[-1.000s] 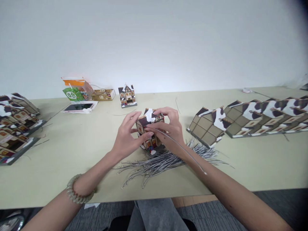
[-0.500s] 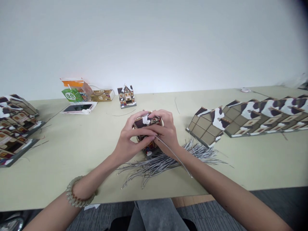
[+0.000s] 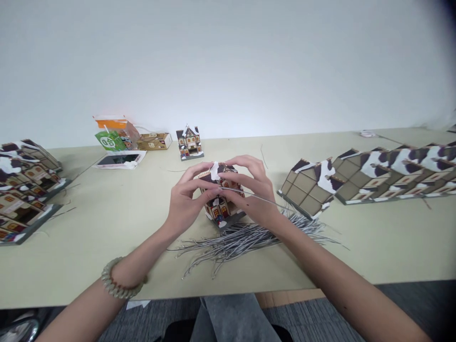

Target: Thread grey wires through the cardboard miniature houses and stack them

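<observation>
A small model house (image 3: 224, 209) with a snowy roof stands upright between my hands, its front towards me. My left hand (image 3: 187, 199) pinches the end of a thin grey wire (image 3: 260, 197) between thumb and index finger, at the house's upper front. From there the wire runs right, across my right hand. My right hand (image 3: 254, 192) is curved round the house's right side, fingers on the roof and upper wall; its fingers partly hide the front. Just below the house lies a loose bundle of grey wires (image 3: 235, 247).
Model houses stand in a group (image 3: 28, 190) at the left and a row (image 3: 377, 175) at the right. One more house (image 3: 190, 143) stands near the wall. Behind on the left are a phone (image 3: 119, 160), a green packet (image 3: 109, 142) and a brown box (image 3: 155, 141).
My right hand has shifted right and spread wider round the house, uncovering more of its front. The wire has swung up to a flatter angle. The view has shifted slightly.
</observation>
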### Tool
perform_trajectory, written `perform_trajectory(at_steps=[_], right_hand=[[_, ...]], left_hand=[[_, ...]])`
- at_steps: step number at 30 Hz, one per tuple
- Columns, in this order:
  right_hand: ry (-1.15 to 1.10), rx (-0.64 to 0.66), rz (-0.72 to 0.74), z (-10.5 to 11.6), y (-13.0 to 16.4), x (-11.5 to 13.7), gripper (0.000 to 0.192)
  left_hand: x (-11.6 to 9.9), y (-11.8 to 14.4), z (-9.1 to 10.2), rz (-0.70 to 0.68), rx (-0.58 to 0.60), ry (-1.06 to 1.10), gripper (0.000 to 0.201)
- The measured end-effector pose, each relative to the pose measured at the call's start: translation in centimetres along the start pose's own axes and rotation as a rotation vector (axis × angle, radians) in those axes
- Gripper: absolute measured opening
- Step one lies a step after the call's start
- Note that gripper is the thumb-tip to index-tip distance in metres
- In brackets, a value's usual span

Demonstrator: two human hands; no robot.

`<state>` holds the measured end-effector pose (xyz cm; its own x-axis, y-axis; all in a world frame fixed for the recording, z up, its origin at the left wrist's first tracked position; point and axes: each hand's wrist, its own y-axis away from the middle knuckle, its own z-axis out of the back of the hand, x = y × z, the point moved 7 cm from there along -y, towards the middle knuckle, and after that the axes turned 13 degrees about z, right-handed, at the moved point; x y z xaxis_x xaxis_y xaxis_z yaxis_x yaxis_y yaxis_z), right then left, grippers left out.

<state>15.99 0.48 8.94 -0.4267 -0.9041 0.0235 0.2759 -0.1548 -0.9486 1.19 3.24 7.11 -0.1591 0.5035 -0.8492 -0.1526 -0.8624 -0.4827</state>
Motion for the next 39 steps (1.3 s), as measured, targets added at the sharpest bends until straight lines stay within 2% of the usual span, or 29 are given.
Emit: perform_trajectory(at_steps=[6,10,15,19,25,33,36,39], right_hand=[[-0.142,0.007,0.038,0.2,-0.4,0.6,0.013],[-0.122,-0.056,0.072,0.6,-0.5,1.0,0.011],[-0.048,-0.105,0.087,1.5,-0.5,1.0,0.018],[0.036,-0.103,0.11,2.0,-0.7,1.4,0.018],[-0.011,-0.112,0.143,1.5,-0.7,1.7,0.012],[-0.033,-0.103,0.07,0.8,-0.3,1.3,0.013],[-0.018,-0.095,0.052,0.6,-0.1,1.2,0.014],[-0.014,-0.106,0.047,0.2,0.1,1.2,0.013]], left_hand=[[0.9,-0.3,0.0,0.044,-0.043,0.073,0.005],[1.2,-0.3,-0.2,0.027,-0.051,0.034,0.004],[0.9,-0.3,-0.3,-0.022,-0.038,-0.004,0.019],[0.4,-0.1,-0.4,-0.065,-0.014,-0.008,0.01],[0.5,-0.2,-0.5,-0.116,0.025,-0.05,0.008],[1.3,-0.7,-0.3,-0.122,0.11,-0.001,0.009],[1.2,-0.6,-0.3,-0.128,0.107,0.012,0.016],[1.1,-0.6,-0.2,-0.137,0.079,-0.01,0.009]])
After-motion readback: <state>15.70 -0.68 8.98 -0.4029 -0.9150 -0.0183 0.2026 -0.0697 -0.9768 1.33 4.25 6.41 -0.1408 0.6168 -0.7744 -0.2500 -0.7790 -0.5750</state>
